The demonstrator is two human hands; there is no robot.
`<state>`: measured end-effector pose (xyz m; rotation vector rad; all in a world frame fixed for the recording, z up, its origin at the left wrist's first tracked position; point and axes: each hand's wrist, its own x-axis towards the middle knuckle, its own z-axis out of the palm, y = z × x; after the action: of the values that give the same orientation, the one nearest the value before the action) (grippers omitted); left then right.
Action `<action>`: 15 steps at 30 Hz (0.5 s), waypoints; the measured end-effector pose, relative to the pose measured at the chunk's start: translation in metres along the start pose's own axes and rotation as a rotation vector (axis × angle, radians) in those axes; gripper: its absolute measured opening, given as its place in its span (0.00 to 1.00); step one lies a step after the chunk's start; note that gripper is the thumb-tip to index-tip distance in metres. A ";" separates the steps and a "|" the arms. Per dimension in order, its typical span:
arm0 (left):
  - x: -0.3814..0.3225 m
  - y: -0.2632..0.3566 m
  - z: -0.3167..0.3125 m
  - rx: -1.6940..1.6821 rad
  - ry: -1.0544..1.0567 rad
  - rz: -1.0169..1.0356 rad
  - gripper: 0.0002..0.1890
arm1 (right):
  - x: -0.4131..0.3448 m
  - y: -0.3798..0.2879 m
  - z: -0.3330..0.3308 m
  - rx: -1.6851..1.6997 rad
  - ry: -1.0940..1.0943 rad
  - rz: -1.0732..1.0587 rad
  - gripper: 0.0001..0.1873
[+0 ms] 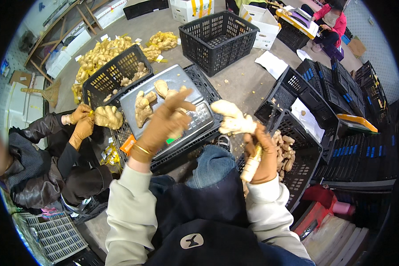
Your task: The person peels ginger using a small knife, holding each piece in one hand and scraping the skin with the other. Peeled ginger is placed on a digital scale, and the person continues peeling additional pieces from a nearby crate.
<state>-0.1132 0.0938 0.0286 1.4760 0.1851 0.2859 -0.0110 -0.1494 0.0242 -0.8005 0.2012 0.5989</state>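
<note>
My left hand (166, 123), brown-gloved and blurred, is over a grey digital scale (199, 89). Ginger shows between its fingers, but whether they grip it is unclear. Two ginger roots, a knobbly one (143, 108) and a rounder one (161, 88), lie on the scale's plate. My right hand (264, 156), also gloved, holds a large pale ginger root (234, 119) right of the scale. A second, finger-shaped ginger piece (251, 166) rests against the same palm. Below that hand, loose ginger (285, 151) lies in a black plastic crate (302, 173).
At left, a co-worker's gloved hands (81, 128) hold a ginger root (109, 117). Beyond the scale are a crate with some ginger (118, 71), a bagged ginger pile (101, 53) and another black crate (216, 43). Stacked crates (349, 149) stand right; another person (331, 23) sits far right.
</note>
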 end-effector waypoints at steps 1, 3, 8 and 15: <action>-0.002 0.000 0.016 0.011 -0.030 0.012 0.35 | -0.003 0.004 0.008 0.045 -0.117 0.057 0.11; -0.008 -0.001 0.039 0.004 -0.080 0.031 0.36 | -0.007 0.014 0.018 0.023 -0.149 0.099 0.11; -0.029 -0.011 0.053 -0.162 0.005 0.095 0.36 | -0.016 0.031 0.019 0.009 -0.185 0.031 0.11; -0.048 -0.016 0.066 -0.317 0.143 0.117 0.33 | -0.021 0.039 0.025 -0.191 -0.219 -0.096 0.09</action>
<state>-0.1383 0.0156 0.0156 1.1539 0.1600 0.4930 -0.0521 -0.1192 0.0259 -0.9163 -0.0963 0.6162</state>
